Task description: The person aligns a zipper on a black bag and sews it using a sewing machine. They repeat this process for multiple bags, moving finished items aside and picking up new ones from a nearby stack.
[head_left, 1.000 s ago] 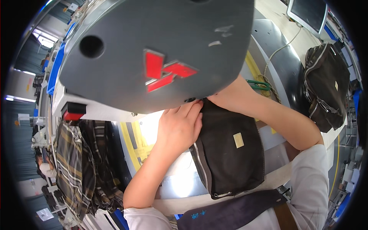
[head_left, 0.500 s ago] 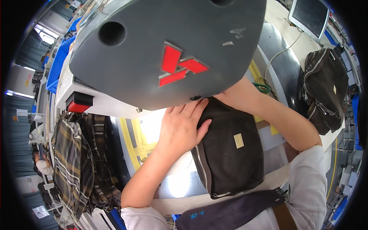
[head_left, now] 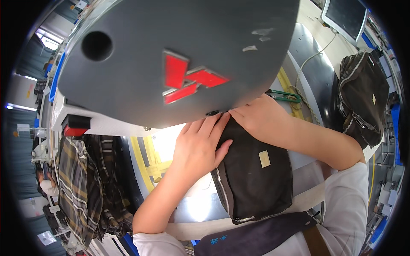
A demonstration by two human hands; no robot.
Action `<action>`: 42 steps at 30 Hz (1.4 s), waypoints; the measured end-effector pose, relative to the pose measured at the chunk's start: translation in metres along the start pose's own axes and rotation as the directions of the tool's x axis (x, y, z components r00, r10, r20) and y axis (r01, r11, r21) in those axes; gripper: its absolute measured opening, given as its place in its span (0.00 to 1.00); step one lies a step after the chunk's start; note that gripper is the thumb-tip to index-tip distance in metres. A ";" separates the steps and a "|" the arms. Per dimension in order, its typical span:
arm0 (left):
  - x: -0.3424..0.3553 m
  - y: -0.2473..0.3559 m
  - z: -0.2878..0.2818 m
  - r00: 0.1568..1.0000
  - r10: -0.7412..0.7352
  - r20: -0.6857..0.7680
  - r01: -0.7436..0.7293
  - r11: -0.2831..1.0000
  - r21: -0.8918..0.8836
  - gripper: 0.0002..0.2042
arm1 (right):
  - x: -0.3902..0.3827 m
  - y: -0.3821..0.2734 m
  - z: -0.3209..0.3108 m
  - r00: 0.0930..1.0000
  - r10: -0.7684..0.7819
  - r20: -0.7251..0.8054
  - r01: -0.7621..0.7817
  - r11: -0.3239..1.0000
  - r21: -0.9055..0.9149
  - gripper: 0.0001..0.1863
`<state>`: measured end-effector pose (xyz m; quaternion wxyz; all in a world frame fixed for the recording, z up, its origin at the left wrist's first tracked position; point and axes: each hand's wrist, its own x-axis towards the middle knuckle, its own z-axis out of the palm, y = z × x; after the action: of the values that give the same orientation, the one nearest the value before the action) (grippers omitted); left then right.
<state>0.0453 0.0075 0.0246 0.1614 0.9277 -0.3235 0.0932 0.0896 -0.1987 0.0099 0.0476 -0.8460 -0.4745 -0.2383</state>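
A black fabric bag (head_left: 256, 187) with a silver zip along its left edge and a small pale label lies under the front of a grey sewing machine head (head_left: 141, 85) with red emblem pieces. My left hand (head_left: 198, 145) rests on the bag's upper left edge, fingers stretched out and thumb apart. At the bag's far end, my right hand (head_left: 262, 119) has its fingers curled in on the fabric. Both sets of fingertips are close to the machine's lower edge, which hides part of them. The needle area is out of sight behind the head.
Green-handled thread snips (head_left: 284, 96) lie beyond my right hand. Another black bag (head_left: 363, 98) sits at right, below a screen (head_left: 346, 19) with a cable. Plaid fabric (head_left: 79, 183) hangs at left. Yellow tape (head_left: 143, 162) marks the table. A person (head_left: 47, 183) is far left.
The machine head appears further left and lower as the view shifts. My right hand has come further into sight, its fingers curled nearer my left fingertips. More of the snips shows.
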 end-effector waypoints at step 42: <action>0.001 -0.002 0.003 0.999 0.003 -0.039 -0.002 1.000 0.025 0.20 | -0.003 0.004 -0.001 0.997 0.066 0.037 -0.069 0.993 0.098 0.10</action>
<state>0.0481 0.0073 0.0214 0.1560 0.9272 -0.3204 0.1154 0.0911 -0.2030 0.0100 0.0896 -0.8621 -0.4576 -0.1984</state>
